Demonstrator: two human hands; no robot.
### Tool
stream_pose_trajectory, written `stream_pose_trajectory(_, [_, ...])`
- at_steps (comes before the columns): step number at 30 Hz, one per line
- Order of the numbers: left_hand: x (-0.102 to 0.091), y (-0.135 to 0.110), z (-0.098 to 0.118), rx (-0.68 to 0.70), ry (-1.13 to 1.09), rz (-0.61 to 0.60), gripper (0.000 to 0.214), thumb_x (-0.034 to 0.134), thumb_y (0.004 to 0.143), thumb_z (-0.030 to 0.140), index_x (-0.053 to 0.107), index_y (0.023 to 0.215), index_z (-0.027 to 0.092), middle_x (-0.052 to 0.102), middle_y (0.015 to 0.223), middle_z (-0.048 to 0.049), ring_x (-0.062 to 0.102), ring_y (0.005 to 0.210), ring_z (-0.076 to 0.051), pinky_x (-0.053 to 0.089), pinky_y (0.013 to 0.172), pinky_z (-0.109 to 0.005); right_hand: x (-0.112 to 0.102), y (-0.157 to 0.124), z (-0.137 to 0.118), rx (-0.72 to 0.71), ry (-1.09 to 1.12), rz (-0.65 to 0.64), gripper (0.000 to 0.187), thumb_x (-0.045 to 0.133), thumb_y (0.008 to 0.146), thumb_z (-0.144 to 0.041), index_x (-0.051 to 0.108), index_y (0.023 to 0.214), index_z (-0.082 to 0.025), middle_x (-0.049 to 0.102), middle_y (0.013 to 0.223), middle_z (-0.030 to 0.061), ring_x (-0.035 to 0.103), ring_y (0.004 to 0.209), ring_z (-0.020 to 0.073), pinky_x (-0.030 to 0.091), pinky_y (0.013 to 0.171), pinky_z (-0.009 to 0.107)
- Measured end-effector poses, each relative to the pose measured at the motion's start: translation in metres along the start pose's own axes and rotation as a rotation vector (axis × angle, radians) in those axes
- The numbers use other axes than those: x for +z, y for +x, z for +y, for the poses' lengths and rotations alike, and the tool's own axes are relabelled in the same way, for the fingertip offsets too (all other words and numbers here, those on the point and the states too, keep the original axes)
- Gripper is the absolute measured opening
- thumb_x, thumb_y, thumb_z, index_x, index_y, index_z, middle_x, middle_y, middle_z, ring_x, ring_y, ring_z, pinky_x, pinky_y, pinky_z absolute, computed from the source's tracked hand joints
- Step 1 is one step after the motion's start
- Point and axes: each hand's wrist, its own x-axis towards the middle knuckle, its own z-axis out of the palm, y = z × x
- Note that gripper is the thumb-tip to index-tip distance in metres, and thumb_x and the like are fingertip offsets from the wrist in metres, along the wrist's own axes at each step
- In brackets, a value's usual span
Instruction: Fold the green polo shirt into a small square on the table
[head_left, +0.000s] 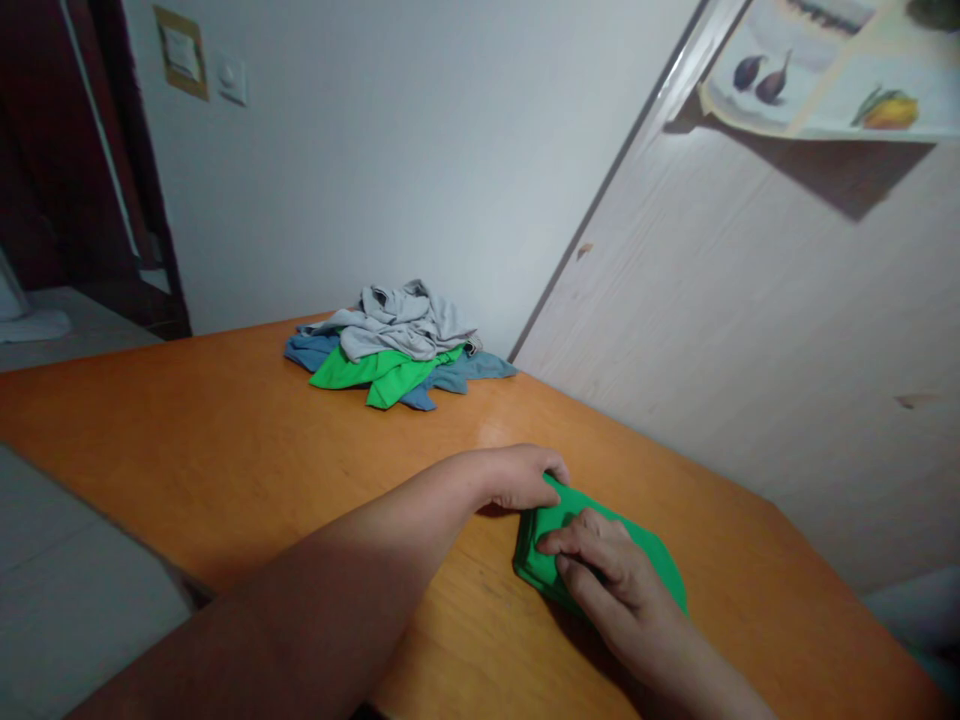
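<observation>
A folded green garment (652,555) lies on the wooden table in front of me, its layers stacked along the near left edge. My left hand (529,478) is closed on its far left corner, with the thumb on top and the other fingertips partly hidden past the edge. On the garment's upper face rests my right hand (611,570). Its index finger points left and its thumb sits a little apart, while the other fingers are partly curled and hidden. No cloth shows between the right thumb and index finger.
A loose heap of clothes, with a grey garment (409,325) over bright green (390,375) and blue ones (454,375), sits at the table's (187,430) far side against the wall. A pale panel (735,330) borders the table on the right. A dark doorway (67,150) stands at left.
</observation>
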Motion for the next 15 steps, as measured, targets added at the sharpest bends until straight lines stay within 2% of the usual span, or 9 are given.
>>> stream_pose_trajectory(4, [0.0003,-0.0008,-0.0008,-0.004,0.009,-0.003,0.041,0.062,0.067,0.018,0.071,0.107,0.023,0.069,0.086,0.0016,0.059,0.074,-0.014,0.043,0.061,-0.020,-0.0007,0.0004,0.0006,-0.012,-0.026,-0.022,0.025,0.047,0.094,-0.018,0.067,0.103,-0.031,0.061,0.086,0.0008,0.058,0.084,0.0178,0.045,0.075,0.035])
stream_pose_trajectory(10, [0.0016,-0.0006,-0.0024,-0.005,-0.015,0.013,0.041,0.063,0.067,0.018,0.071,0.107,0.023,0.069,0.085,0.0018,0.059,0.074,-0.014,0.042,0.059,-0.019,-0.0006,-0.0039,0.0035,-0.076,0.008,-0.013,0.037,0.045,0.095,-0.017,0.064,0.120,-0.038,0.057,0.085,0.0000,0.056,0.083,0.0171,0.045,0.073,0.033])
stream_pose_trajectory(15, [-0.0001,-0.0004,-0.0011,0.011,0.000,-0.003,0.039,0.062,0.068,0.017,0.071,0.106,0.023,0.069,0.087,0.0018,0.060,0.077,-0.015,0.044,0.063,-0.019,-0.0023,-0.0036,0.0013,-0.087,0.005,-0.038,0.038,0.042,0.097,-0.016,0.066,0.116,-0.038,0.057,0.088,0.0004,0.055,0.085,0.0170,0.044,0.075,0.035])
